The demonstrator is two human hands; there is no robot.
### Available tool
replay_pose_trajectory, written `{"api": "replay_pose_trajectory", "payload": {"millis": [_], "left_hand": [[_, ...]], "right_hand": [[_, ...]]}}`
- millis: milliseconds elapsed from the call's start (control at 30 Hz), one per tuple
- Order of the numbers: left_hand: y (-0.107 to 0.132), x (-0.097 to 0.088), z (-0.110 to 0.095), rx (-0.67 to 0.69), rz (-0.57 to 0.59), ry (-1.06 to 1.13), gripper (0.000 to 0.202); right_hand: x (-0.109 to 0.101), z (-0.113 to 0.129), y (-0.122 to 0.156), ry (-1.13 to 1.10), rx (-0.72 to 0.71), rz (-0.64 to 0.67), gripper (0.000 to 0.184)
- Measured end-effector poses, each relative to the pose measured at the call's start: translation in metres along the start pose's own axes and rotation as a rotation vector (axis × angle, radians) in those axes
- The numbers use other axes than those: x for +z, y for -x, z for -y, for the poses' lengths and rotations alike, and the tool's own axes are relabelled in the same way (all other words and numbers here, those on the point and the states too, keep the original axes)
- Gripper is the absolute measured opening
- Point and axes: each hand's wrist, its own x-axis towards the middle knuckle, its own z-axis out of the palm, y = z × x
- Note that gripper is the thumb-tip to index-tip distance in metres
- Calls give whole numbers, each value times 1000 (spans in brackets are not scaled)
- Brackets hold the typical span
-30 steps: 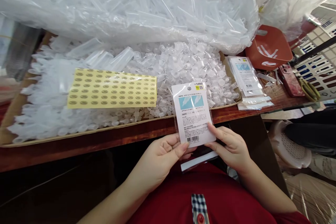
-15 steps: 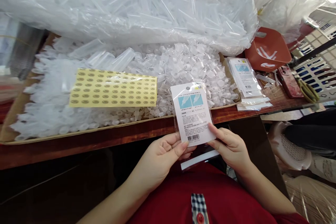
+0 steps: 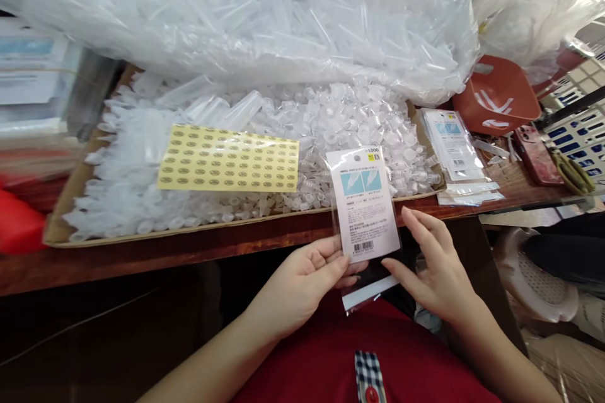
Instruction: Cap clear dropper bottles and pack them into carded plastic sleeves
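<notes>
My left hand [image 3: 302,280] pinches the lower left corner of a clear packaging bag with a white printed card [image 3: 365,204] inside, held upright over my lap. The bag's open flap with a white strip [image 3: 369,291] hangs below the card. My right hand [image 3: 437,264] is beside the bag's right edge with fingers stretched out, its fingertips near the flap. A yellow sticker sheet [image 3: 229,167] lies on a heap of small clear plastic caps and tubes [image 3: 331,123] in a shallow cardboard tray [image 3: 61,233] on the wooden table.
A big clear bag of plastic tubes [image 3: 246,12] fills the back of the table. A stack of finished packets [image 3: 454,145] lies right of the tray, with an orange basket [image 3: 496,97], a phone [image 3: 536,154] and scissors [image 3: 574,170] beyond. A white stool [image 3: 539,277] stands at right.
My right hand has let go of the card's lower right corner and opened beside the bag. The view has shifted a little to the left.
</notes>
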Motion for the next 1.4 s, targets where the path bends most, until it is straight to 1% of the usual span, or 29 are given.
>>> {"api": "replay_pose_trajectory", "payload": {"millis": [67, 100, 200, 300, 367, 467, 600, 800, 933, 1067, 1167, 1267, 1300, 1400], "left_hand": [[0, -1, 2, -20, 14, -5, 28], [0, -2, 3, -21, 23, -11, 29], [0, -4, 6, -8, 51, -40, 29], [-1, -7, 9, 26, 79, -95, 26], [-2, -10, 10, 46, 82, -123, 25], [-3, -14, 11, 35, 65, -151, 27], [-4, -15, 11, 39, 80, -150, 32], [-4, -12, 14, 47, 70, -46, 33], [-7, -13, 16, 80, 53, -88, 34], [-6, -10, 11, 78, 32, -117, 32], [-3, -6, 4, 60, 49, -132, 29], [0, -3, -2, 39, 59, -125, 29], [1, -2, -4, 30, 51, -107, 30], [2, 0, -10, 24, 61, -52, 31]], "right_hand": [[-1, 4, -7, 131, -133, 41, 71], [0, 5, -11, 179, -202, 62, 69], [4, 10, -20, 281, -345, 99, 53], [9, 12, -27, 324, -434, 102, 39], [11, 12, -30, 327, -473, 107, 36], [13, 10, -31, 315, -509, 116, 35], [17, 8, -30, 299, -523, 107, 32], [23, 8, -27, 300, -520, 69, 30], [24, 9, -24, 324, -530, 70, 31], [23, 12, -25, 335, -526, 63, 32], [19, 14, -27, 303, -475, 53, 32], [8, 16, -26, 222, -416, 53, 35], [4, 17, -25, 177, -409, 36, 33], [-7, 23, -22, 32, -381, -27, 17]]}}
